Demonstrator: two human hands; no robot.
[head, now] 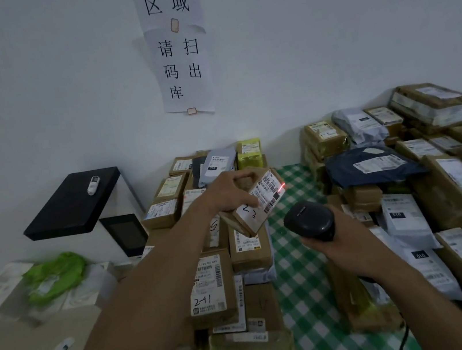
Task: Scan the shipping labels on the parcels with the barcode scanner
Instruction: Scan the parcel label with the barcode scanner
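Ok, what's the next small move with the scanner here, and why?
Probably tip the scanner in the right hand slightly left: its red line sits at the edge of the label, not across a barcode, on the parcel the left hand holds.

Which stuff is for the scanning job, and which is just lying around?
For the job: scanner in the right hand; small box held by the left hand, red beam on its label; piled parcels.
Just lying about: green bag; black shelf with a white gadget; paper sign on the wall.
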